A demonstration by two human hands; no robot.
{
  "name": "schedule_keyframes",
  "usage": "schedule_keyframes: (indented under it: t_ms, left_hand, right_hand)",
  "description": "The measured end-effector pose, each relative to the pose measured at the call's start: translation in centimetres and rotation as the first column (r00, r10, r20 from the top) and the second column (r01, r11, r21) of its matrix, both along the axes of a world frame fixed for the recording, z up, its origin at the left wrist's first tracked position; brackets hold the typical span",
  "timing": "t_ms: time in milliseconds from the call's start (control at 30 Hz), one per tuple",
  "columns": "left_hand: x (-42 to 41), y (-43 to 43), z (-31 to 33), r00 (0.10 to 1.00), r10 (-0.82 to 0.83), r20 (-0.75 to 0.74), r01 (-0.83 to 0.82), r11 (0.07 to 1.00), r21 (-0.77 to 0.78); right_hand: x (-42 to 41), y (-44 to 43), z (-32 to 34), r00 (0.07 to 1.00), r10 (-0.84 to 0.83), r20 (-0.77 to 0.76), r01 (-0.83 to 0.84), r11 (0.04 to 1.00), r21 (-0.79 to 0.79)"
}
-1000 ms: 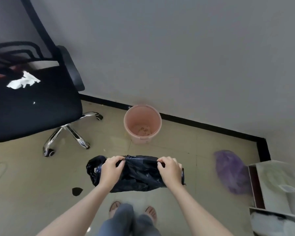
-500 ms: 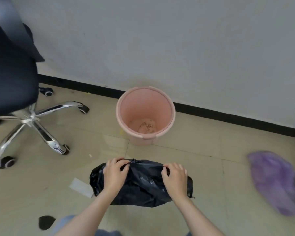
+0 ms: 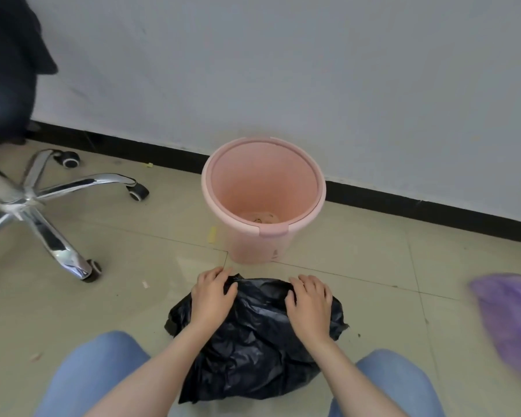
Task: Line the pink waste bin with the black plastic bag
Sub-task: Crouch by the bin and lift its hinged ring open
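Note:
The pink waste bin (image 3: pixel 298 182) stands upright on the tiled floor by the wall, unlined, with a little debris at its bottom. Just in front of it I hold the crumpled black plastic bag (image 3: pixel 253 341) by its top edge. My left hand (image 3: pixel 211 293) grips the left part of that edge and my right hand (image 3: pixel 310 302) grips the right part. The bag hangs down between my knees, a short way below the bin's rim and not touching the bin.
An office chair's chrome base with castors (image 3: pixel 39 203) stands at the left. A purple bag (image 3: pixel 515 323) lies blurred at the right edge. A black skirting strip (image 3: pixel 418 212) runs along the wall behind the bin. My knees in blue jeans (image 3: pixel 94 377) frame the bottom.
I have crouched and come closer: the bin now looks much larger and nearer, my knees have come into view, and my hands with the bag sit just before the bin.

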State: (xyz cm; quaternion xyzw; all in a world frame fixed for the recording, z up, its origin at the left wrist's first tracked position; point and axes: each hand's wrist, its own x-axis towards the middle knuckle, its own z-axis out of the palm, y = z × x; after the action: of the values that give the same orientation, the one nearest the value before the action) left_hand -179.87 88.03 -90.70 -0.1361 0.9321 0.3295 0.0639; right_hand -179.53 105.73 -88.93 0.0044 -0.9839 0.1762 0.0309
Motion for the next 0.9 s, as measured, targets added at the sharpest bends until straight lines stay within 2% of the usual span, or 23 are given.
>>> schedule_keyframes:
  t_ms: [133,233,333,400,467,567,800,900]
  left_hand:
    - [-0.9,-0.3,1.7,0.998,-0.012,-0.060,0.013,1.000,0.012]
    - [-2.3,-0.4,3.6,0.976,-0.044,-0.211,0.035,0.998,-0.050]
    - [-3.5,0.0,4.8,0.936,-0.169,-0.308,0.122,0.979,-0.166]
    - [-4.3,0.2,4.8,0.923,-0.267,-0.277,0.202,0.949,-0.241]
    - [-5.0,0.1,4.3,0.925,-0.327,-0.194,0.264,0.919,-0.293]
    - [-5.4,-0.2,3.1,0.923,-0.368,-0.115,0.316,0.892,-0.324]
    - [-5.5,-0.6,2.7,0.913,-0.393,-0.106,0.342,0.881,-0.327]
    - [-5.4,-0.7,2.7,0.907,-0.417,-0.066,0.368,0.858,-0.358]
  right_hand:
    - [-1.5,0.2,1.4,0.999,-0.027,0.027,0.028,0.999,-0.033]
    - [-2.9,-0.1,3.0,0.995,0.009,-0.103,-0.013,0.999,-0.034]
    - [-4.3,-0.8,4.6,0.973,0.110,-0.201,-0.102,0.993,0.051]
    - [-5.6,-1.3,5.4,0.967,0.203,-0.152,-0.187,0.976,0.110]
    - [-7.2,-1.4,5.6,0.961,0.272,-0.042,-0.263,0.953,0.149]
    - [-8.9,-1.2,5.2,0.946,0.296,0.129,-0.314,0.937,0.152]
    - [-9.1,-1.8,4.3,0.963,0.269,0.035,-0.271,0.948,0.166]
    - [-9.1,-2.3,5.0,0.951,0.292,-0.106,-0.268,0.944,0.191]
